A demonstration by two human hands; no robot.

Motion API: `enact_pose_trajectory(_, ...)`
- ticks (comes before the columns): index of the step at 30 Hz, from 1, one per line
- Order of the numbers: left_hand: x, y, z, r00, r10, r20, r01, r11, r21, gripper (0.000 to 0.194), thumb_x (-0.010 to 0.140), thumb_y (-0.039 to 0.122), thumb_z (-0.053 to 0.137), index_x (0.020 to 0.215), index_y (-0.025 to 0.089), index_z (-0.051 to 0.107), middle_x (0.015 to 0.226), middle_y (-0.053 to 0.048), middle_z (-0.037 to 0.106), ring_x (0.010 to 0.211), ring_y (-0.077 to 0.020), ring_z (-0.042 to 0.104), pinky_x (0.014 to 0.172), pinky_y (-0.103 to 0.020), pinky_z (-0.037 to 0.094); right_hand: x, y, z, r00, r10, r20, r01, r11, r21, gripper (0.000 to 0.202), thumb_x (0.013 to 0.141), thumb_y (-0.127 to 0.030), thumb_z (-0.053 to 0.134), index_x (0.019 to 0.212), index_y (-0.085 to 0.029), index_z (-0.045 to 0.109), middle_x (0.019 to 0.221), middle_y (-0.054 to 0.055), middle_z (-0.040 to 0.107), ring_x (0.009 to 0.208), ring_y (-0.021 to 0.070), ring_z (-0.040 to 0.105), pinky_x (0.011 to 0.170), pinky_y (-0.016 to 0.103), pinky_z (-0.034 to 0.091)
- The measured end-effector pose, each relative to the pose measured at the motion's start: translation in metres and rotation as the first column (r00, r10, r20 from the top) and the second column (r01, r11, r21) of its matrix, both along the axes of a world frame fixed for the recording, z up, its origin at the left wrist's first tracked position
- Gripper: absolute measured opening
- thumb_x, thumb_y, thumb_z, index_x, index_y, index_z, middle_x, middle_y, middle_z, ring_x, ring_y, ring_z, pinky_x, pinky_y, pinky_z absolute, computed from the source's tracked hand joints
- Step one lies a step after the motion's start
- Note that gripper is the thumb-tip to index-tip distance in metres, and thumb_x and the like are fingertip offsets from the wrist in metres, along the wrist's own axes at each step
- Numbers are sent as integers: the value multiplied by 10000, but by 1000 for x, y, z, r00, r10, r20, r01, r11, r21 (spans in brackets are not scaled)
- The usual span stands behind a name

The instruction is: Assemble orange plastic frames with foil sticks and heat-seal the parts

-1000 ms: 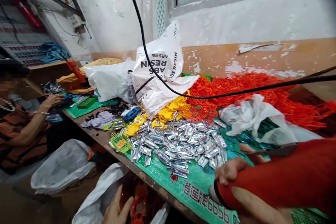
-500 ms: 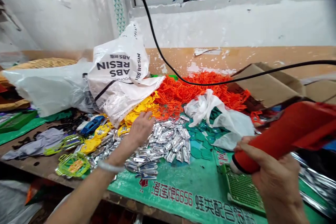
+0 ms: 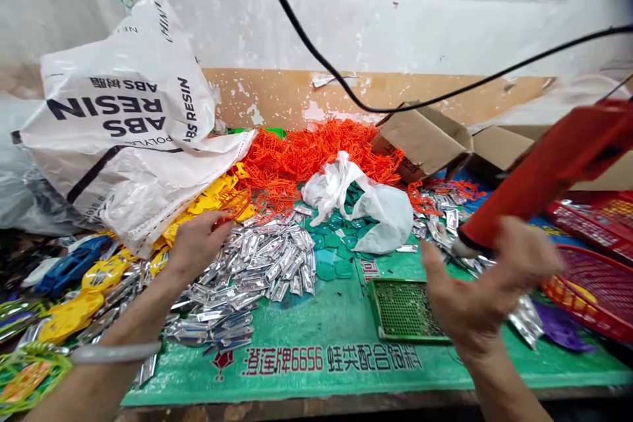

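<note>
My left hand (image 3: pixel 196 245) has its fingers pinched together at the edge of the orange plastic pieces (image 3: pixel 281 188). A bit of a thin orange plastic piece (image 3: pixel 223 217) shows at its fingertips. Right below lies a heap of shiny silver plastic parts (image 3: pixel 262 264), with yellow plastic parts (image 3: pixel 198 208) just behind. On the right, my right hand (image 3: pixel 487 290) is blurred, its thumb spread away from its fingers. Behind those fingers a red electric screwdriver (image 3: pixel 529 188) slants with its pale nose down; whether the fingertips touch it, I cannot tell.
A green mesh tray (image 3: pixel 405 310) sits on the green sheet (image 3: pixel 316 359). A white plastic bag (image 3: pixel 380 211) lies mid-table. The big ABS resin sack (image 3: pixel 128 112) rises at left. Cardboard boxes (image 3: pixel 425 138) and red baskets (image 3: pixel 593 290) stand right. A black cable (image 3: pixel 316 59) hangs across.
The view has swung right. My right thumb has come off the red screwdriver, and the hand has opened. My left hand has closed at the orange pieces.
</note>
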State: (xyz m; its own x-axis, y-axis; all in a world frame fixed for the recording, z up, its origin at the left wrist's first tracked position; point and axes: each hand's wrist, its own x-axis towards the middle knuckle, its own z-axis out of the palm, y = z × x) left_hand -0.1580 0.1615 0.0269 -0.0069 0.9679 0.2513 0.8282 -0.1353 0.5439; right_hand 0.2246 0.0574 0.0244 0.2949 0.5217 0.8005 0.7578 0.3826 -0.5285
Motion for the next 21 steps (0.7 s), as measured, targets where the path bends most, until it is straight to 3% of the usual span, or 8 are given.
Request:
enact_pose_trajectory(1,3,-14,0,992,-9,122,15,999,-50,241,851,337,564,949,160,695,820,-68,749,792,-251,708,755,-365,550,-7,4,-6,982,20,190,-15,1000,-27,666,812,-197,723,1392,-226,395,1402,128,370,1331,372,287,1094,543,271)
enact_pose_trajectory(2,8,-29,1,872,15,490,55,990,-128,197,789,308,653,898,152,705,852,-80,761,827,-244,715,812,-367,556,-13,10,-13,922,117,368,-67,987,-146,473,856,-186,661,1299,-203,495,1277,119,493,1224,331,427,1047,508,351)
enact_pose_trajectory(4,21,-62,0,391,139,910,191,955,-228,140,654,190,761,784,152,725,894,-79,774,929,-252,714,925,-381,542,-26,23,-27,731,379,567,-57,862,-504,256,887,-150,574,1140,-177,607,1118,102,601,1064,277,543,917,414,462)
enact_pose_trajectory(6,38,-92,-3,24,249,968,334,911,-243,156,632,200,789,766,134,745,931,-100,783,1000,-283,704,961,-393,538,-38,34,-40,585,554,592,42,709,-704,215,857,-97,559,1030,-171,663,1073,100,634,1015,279,572,820,373,484)
enact_pose_trajectory(8,54,-115,-8,-211,328,921,412,884,-220,261,632,329,821,771,119,748,969,-129,781,1014,-323,703,931,-397,563,-47,40,-52,523,604,602,89,663,-743,221,829,-48,547,959,-159,687,1043,107,646,982,297,587,756,367,475)
enact_pose_trajectory(13,80,-138,-22,-379,422,824,408,875,-261,564,845,527,635,1001,-12,702,1049,-248,739,1041,-366,692,894,-383,583,-57,43,-66,475,627,618,98,660,-745,261,875,-11,452,929,-132,677,1019,138,632,943,293,596,696,344,435)
enact_pose_trajectory(19,96,-142,-28,-396,469,789,430,854,-292,516,854,513,637,1036,32,675,1066,-211,734,1008,-348,705,863,-359,578,-49,43,-58,562,585,585,76,668,-740,295,895,-10,407,1051,-141,620,1042,124,609,892,239,598,699,303,439)
enact_pose_trajectory(21,104,-145,-31,-361,464,809,418,856,-305,498,789,530,707,933,53,699,997,-180,746,982,-323,709,874,-345,559,-46,34,-49,607,607,512,-37,665,-746,335,918,-16,356,1118,-152,588,1028,95,602,873,193,600,733,278,460)
